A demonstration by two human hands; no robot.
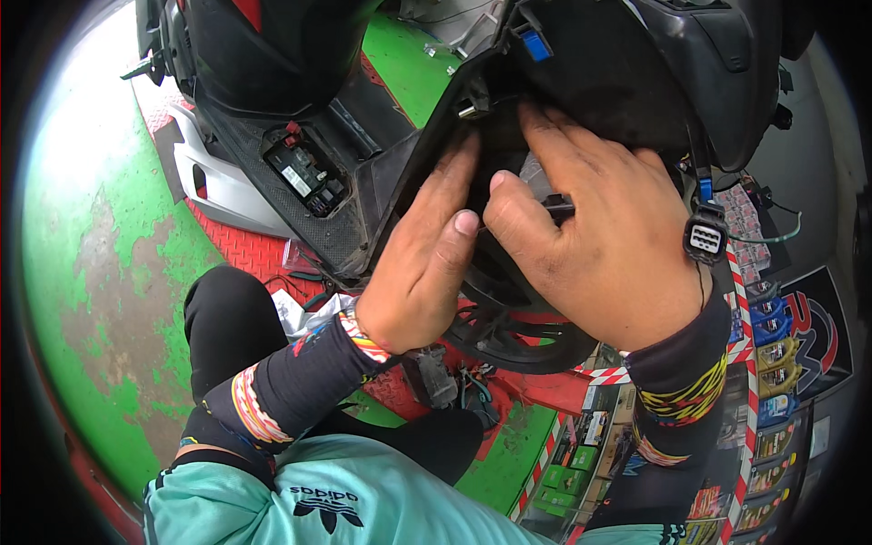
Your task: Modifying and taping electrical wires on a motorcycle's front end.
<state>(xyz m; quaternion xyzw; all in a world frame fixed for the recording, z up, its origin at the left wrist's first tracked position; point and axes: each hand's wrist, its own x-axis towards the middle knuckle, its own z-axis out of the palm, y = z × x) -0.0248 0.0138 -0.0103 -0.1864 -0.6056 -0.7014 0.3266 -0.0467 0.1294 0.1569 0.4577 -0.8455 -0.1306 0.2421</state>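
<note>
My left hand point(422, 263) reaches into the dark front cavity of a scooter's black body panel point(599, 64), fingers stretched along its inner edge, tips in shadow, thumb raised. My right hand point(590, 245) lies beside it with fingers extended into the same cavity and thumb bent toward my left hand. A small dark part point(561, 205) sits between its thumb and index finger; I cannot tell whether it is held. A blue connector point(536, 44) sits on the panel above, and a black multi-pin connector point(705, 238) hangs on wires at my right wrist.
The scooter's footboard point(245, 182) has an open compartment point(304, 173) at left. A white fairing point(204, 177) lies on a red mat point(232, 236). A wheel point(509, 350) is below my hands, pliers point(477, 395) lie below it, and shelved bottles point(777, 363) line the right.
</note>
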